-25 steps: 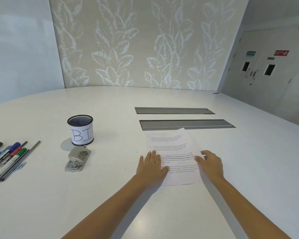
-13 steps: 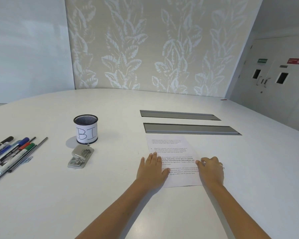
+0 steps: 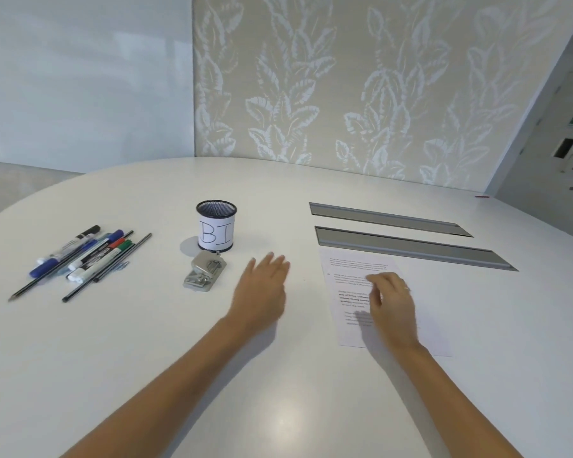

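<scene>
Right hand (image 3: 392, 302) is resting loose-fingered on the paper (image 3: 354, 269), which is lying flat on the table (image 3: 146, 358). Left hand (image 3: 262, 285) is hovering open-fingered, gripping nothing, near the stapler (image 3: 204, 271).

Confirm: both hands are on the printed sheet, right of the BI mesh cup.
Wrong: the head view shows only the right hand on the printed sheet; the left hand is off it, over the table right of the BI mesh cup.

A single wide-angle view from head height looks forward and down over the white oval worktop (image 3: 146, 358) toward the beige leaf-patterned wall panel (image 3: 344, 94). The left hand (image 3: 262, 292) and right hand (image 3: 392, 302) are close below.
</scene>
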Motion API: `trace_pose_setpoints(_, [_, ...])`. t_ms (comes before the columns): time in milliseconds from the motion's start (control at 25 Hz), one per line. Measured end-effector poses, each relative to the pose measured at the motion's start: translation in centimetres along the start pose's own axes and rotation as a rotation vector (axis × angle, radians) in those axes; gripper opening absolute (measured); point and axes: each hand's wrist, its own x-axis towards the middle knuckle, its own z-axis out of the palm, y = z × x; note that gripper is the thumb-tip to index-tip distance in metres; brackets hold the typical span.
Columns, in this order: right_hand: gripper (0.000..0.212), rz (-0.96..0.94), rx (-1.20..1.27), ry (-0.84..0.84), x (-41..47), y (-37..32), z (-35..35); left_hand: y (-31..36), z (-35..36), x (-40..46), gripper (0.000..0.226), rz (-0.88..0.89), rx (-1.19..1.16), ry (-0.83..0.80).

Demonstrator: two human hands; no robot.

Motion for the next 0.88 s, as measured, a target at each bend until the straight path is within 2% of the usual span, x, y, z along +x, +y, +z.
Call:
trace_pose_setpoints(80, [0.027,-0.096,0.073,-0.151,0.9,-3.4,2.0,-3.7,-1.2,-0.5,0.047,-0.039,0.073,-0.032])
trace_pose_setpoints(160, [0.029,-0.133,0.078,-0.309,1.8,-6.0,4.2,-6.0,-1.4,-1.4,0.042,-0.001,0.077,-0.103])
trace_pose_setpoints(280, [0.035,-0.032,-0.060,-0.511,3.0,-7.8,7.1,-6.9,-0.5,-3.0,0.041,0.056,-0.039,-0.188])
trace_pose_setpoints(360, [0.033,0.023,-0.188,-0.579,3.3,-8.2,7.9,-7.0,0.2,-3.5,0.043,0.041,-0.114,-0.211])
trace_pose_setpoints(600, [0.036,-0.071,-0.222,-0.584,1.3,-9.3,7.5,-7.2,0.7,-3.3,0.045,0.033,-0.176,-0.245])
trace_pose_setpoints(760, [0.037,-0.157,-0.046,-0.544,-1.3,-10.4,6.5,-7.2,0.8,-3.3,0.046,0.039,-0.170,-0.245])
trace_pose_setpoints(840, [0.035,-0.110,0.094,-0.495,-2.0,-10.8,6.5,-7.2,0.8,-3.3,0.046,0.044,-0.168,-0.243])
trace_pose_setpoints(880, [0.033,-0.025,0.192,-0.445,-2.2,-10.7,6.5,-7.2,0.7,-3.3,0.046,0.046,-0.166,-0.243])
